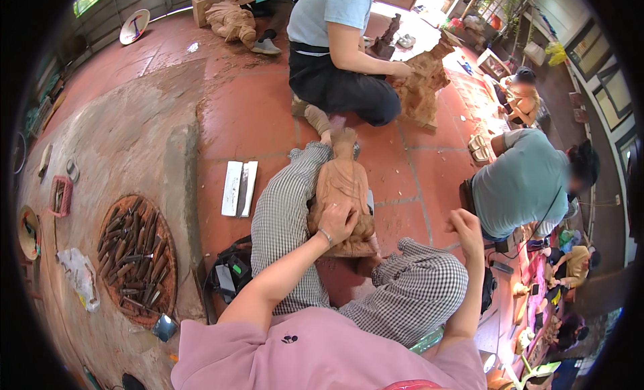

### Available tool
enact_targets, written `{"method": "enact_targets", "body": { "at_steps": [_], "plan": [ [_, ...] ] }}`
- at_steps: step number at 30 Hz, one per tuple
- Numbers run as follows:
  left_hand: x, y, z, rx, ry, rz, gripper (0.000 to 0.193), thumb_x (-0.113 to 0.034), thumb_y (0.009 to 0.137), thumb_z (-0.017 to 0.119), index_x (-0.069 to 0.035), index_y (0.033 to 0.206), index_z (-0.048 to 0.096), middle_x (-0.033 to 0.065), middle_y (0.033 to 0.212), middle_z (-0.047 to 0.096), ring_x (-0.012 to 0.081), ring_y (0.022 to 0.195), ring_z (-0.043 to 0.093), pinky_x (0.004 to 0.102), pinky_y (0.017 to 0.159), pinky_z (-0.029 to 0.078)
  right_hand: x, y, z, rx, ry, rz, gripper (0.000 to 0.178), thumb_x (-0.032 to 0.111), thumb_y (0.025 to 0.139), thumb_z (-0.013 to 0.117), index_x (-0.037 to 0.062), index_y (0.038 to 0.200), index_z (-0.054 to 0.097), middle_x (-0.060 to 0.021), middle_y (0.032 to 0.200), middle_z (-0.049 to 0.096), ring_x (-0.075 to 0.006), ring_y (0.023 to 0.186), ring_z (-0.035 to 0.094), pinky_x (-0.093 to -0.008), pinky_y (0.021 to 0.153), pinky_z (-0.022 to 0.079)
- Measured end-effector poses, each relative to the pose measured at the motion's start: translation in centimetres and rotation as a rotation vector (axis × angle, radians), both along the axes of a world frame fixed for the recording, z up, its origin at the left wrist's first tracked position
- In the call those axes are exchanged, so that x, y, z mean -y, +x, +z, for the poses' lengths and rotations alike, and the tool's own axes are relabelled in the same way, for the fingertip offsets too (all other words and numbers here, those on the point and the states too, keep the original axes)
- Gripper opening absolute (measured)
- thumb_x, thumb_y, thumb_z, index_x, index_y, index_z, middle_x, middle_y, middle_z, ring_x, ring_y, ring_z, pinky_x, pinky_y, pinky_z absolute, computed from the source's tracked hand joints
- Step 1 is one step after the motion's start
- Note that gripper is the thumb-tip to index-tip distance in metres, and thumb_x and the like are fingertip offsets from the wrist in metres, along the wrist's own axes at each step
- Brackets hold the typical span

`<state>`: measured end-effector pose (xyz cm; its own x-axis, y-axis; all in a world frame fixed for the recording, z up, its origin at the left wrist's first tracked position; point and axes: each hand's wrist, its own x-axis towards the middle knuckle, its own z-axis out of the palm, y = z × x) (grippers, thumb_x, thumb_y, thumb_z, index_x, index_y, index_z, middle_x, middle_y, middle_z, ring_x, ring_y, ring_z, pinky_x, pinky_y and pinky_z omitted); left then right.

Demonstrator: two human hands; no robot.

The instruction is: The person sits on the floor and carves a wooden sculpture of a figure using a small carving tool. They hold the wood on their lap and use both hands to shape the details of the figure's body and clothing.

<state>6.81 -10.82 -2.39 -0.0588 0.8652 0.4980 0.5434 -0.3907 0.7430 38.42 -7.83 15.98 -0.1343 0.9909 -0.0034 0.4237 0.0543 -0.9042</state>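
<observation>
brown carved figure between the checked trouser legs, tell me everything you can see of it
The brown carved figure, apparently wooden, has a narrow, blurred head end, sloping shoulders, long draped folds down the front and a wider, rougher carved base. Its base is nearest the camera wearer, its head farther away; whether it stands, leans or lies is unclear. It is between legs in black-and-white checked trousers. The bare left hand touches its lower part.

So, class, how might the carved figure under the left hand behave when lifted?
The carved figure looks wooden, so probably stiff and fairly heavy. Its matte, carved folds seem unlikely to slip; the narrower head end may chip more easily.
</observation>
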Motion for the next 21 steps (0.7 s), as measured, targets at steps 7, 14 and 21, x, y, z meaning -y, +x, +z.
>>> {"method": "enact_targets", "body": {
  "at_steps": [7,14,21],
  "plan": [
    [-0.6,0.7,0.0,0.02,0.05,-0.007,0.013,-0.011,0.083,0.068,-0.005,0.084,0.057,0.0112,0.075,0.061,0.0317,0.072,0.061,0.0423,0.068,0.047,-14.9,-0.5,-11.1,0.85,-0.297,0.41,0.022,0.022,0.089,0.067,-0.0002,0.091,0.071,-0.0146,0.081,0.072,-0.0229,0.073,0.071,-0.0367,0.068,0.055],
    [-0.6,0.2,0.2,-0.014,0.036,0.002,0.013,-0.005,0.079,0.07,-0.005,0.086,0.059,0.0096,0.077,0.063,0.0299,0.077,0.063,0.0394,0.074,0.049,-22.0,-9.3,-16.6,1.332,-0.209,0.873,0.044,0.037,0.083,0.067,0.019,0.123,0.065,-0.015,0.118,0.068,-0.0354,0.111,0.064,-0.0466,0.091,0.052],
    [-0.8,0.0,0.1,-0.044,0.013,-0.025,0.015,-0.004,0.076,0.071,-0.004,0.087,0.062,0.0126,0.087,0.069,0.0294,0.084,0.067,0.0382,0.077,0.052,-19.6,-10.2,-27.8,0.989,-0.113,0.845,0.098,0.028,0.07,0.084,0.0191,0.152,0.032,-0.016,0.145,0.047,-0.0345,0.121,0.058,-0.0441,0.098,0.051]
  ]
}}
